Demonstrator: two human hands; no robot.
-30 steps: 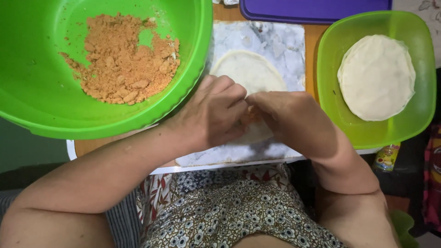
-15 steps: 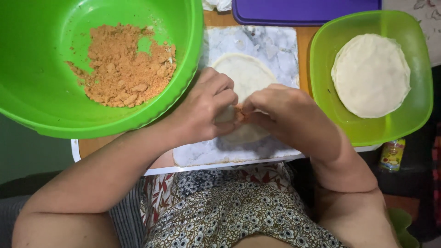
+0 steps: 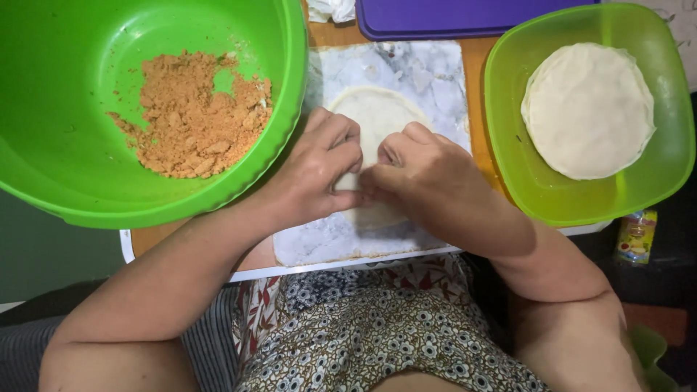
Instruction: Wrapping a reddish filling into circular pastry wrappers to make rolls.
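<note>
A thin round white wrapper (image 3: pixel 377 116) lies on a marbled white board (image 3: pixel 428 72). My left hand (image 3: pixel 319 170) and my right hand (image 3: pixel 425 174) meet over its near half, fingers curled and pinching the dough between them. The far half of the wrapper shows flat beyond my fingers. What lies under my fingers is hidden. A big green bowl (image 3: pixel 65 181) at the left holds crumbly orange-brown filling (image 3: pixel 192 120).
A lime green container (image 3: pixel 581 207) at the right holds a stack of round white wrappers (image 3: pixel 588 109). A purple lid or tray (image 3: pixel 457 14) lies at the back, beside crumpled white paper (image 3: pixel 330 9). A small packet (image 3: pixel 635 236) lies below the table's right edge.
Both hands have slid slightly toward me along the wrapper, fingers folding its near edge over; a bit of orange filling seen between them earlier is now covered.
</note>
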